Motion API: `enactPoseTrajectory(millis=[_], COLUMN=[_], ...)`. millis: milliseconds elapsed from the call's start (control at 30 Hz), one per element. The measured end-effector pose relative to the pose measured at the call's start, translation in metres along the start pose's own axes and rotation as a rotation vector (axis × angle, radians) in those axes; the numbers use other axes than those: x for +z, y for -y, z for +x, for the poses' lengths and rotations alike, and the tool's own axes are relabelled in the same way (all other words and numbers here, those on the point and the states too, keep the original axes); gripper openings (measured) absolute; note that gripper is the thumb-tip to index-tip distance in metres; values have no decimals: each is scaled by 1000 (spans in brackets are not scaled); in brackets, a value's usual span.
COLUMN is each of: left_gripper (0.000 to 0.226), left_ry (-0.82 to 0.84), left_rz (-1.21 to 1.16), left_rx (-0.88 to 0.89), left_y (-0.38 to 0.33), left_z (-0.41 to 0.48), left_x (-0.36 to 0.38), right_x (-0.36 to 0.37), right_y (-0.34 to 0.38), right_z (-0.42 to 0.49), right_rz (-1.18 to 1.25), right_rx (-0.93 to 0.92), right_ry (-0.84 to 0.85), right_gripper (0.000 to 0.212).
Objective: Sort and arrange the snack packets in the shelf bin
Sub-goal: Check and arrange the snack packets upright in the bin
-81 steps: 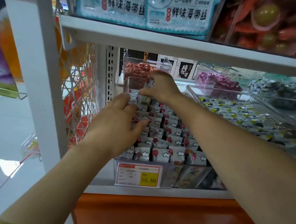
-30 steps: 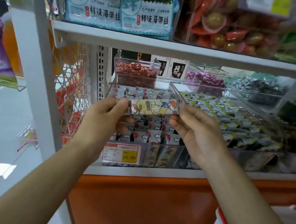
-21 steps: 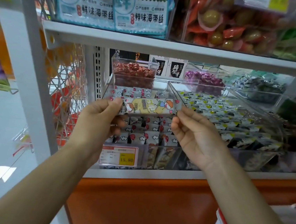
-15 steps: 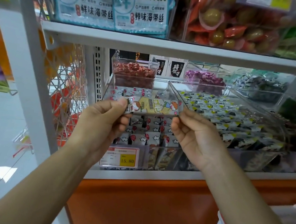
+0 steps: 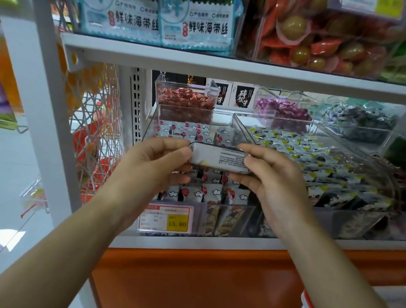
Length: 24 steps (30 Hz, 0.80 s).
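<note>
A small oblong snack packet (image 5: 219, 157) is held level in front of the shelf, its pale printed back side facing me. My left hand (image 5: 155, 164) pinches its left end and my right hand (image 5: 267, 178) pinches its right end. Behind and below it stands a clear shelf bin (image 5: 228, 216) filled with rows of upright grey packets with red and white marks (image 5: 207, 194). A price tag (image 5: 166, 219) reading 15.80 is fixed to the bin's front.
A second clear bin (image 5: 345, 173) with yellow-marked packets stands to the right. Small bins of red (image 5: 185, 99) and purple (image 5: 281, 112) sweets stand behind. The upper shelf board (image 5: 231, 67) hangs close above. A white upright post (image 5: 34, 101) and wire rack stand at left.
Both hands pulled one packet out of the bin and held it level; since half a second ago it has been turned over from its colourful front to its pale printed back.
</note>
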<state>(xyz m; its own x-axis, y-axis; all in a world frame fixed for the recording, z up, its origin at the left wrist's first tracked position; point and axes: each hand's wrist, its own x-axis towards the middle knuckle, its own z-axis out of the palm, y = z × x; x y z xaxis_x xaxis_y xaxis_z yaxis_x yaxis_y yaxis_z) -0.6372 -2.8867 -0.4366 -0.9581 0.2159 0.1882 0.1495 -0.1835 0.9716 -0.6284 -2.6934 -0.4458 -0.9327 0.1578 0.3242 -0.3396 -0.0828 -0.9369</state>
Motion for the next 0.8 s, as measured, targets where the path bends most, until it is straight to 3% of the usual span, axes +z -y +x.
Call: enactPoseTrajectory(millis=[133,267,433,500,600,800], left_gripper=[26,31,22,31,17,29], left_ry=[-37,-3,45,29,-34,-47], left_rz=[133,323,331,381,468,552], left_rx=[17,64,22,44,69,146], left_y=[1,-3,-8,-8,-8,-13], left_z=[1,-3,-6,-6,-4,-1], left_x=[-2,-3,2,3,3,-6], right_x=[2,3,3,4,7,6], right_y=[0,2,-1,-1,1,1], right_z=[-1,-2,-2,-4,-6,-6], right_rz=[-92,-61,-171,-277,-391,-356], right_rx=[-60,-12,-83,-135,-190,-175], right_ry=[6,-2,-58,-31,38,94], right_gripper=[15,21,21,17,16,17])
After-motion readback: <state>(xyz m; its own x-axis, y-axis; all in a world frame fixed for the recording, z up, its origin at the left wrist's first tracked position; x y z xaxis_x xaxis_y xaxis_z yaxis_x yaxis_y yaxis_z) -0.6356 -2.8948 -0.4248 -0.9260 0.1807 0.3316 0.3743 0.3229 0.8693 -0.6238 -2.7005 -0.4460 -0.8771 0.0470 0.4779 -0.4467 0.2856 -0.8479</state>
